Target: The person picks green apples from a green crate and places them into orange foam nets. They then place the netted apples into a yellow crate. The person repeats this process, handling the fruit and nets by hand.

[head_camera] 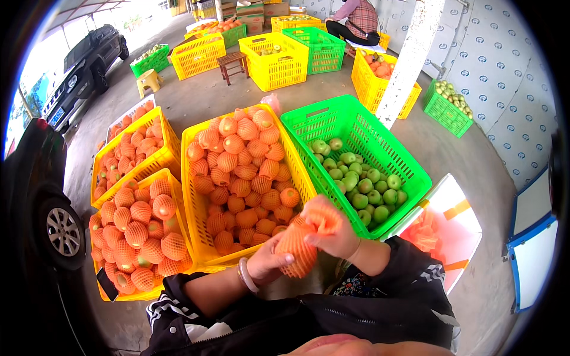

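An orange foam fruit net (299, 254) is between my hands, bulging round something mostly hidden inside. My left hand (266, 262), with a pale bangle at its wrist, holds it from the left. My right hand (340, 233) grips a bunched piece of orange foam net (324, 219) at its upper end. Just beyond, a yellow plastic crate (189, 178) is full of fruit in orange foam nets (242, 171). To its right, a green plastic crate (320, 111) contains bare green apples (356, 178), heaped towards its near end.
At right stands a white foam box (463, 222) with loose orange nets (423, 233). More wrapped fruit (138, 231) fills yellow crates at left, where a phone (107, 284) rests on a rim. A white post (407, 66), stools (234, 66), a seated person (356, 20) and parked cars (84, 58) are farther off.
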Demonstrator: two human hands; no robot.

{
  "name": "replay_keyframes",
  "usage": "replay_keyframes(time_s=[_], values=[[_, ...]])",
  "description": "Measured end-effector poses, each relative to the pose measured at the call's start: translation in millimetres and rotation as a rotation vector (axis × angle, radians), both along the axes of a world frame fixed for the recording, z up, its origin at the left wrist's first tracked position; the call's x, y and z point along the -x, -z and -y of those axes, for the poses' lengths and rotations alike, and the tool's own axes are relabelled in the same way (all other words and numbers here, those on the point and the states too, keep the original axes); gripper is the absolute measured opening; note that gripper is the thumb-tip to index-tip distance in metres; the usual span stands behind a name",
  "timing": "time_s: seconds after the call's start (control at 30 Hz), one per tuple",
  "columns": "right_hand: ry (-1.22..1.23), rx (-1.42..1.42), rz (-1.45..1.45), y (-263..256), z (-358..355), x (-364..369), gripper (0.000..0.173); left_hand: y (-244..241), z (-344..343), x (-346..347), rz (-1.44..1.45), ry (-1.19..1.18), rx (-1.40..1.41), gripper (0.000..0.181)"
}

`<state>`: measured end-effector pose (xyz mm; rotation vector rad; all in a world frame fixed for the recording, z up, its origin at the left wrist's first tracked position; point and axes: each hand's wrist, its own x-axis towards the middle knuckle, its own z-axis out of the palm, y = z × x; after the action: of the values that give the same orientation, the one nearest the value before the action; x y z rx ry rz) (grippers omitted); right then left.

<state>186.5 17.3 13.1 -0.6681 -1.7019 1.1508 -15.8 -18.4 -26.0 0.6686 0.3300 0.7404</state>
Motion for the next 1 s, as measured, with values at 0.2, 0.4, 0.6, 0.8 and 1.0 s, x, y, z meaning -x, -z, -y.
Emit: replay_keyframes(time_s=[0.2,0.4,0.6,0.8,1.0], values=[[-0.212,0.160,-0.063,3.7,-2.6,4.0,0.055,-15.5,-9.2,6.3,0.056,0.089,-0.027,0.083],[-0.258,0.178,0.068,-10.0,6.9,5.7,0.023,-4.4,-0.9,-10.3,0.095,0.064,-0.031,0.089],[-0.123,0.152,-0.120,-10.0,6.6,10.4,0.015,-2.3,-10.4,-9.7,0.147,0.040,0.003,0.082],[-0.014,0.330,-0.373,-0.9,-0.4,2.8,0.011,20.9,-15.7,-1.1,0.012,0.043,0.135,0.068],[0.249,0.113,0.178,1.6,-15.6,-9.8,0.025,9.7,-33.0,14.4,-0.198,0.010,-0.287,0.046]])
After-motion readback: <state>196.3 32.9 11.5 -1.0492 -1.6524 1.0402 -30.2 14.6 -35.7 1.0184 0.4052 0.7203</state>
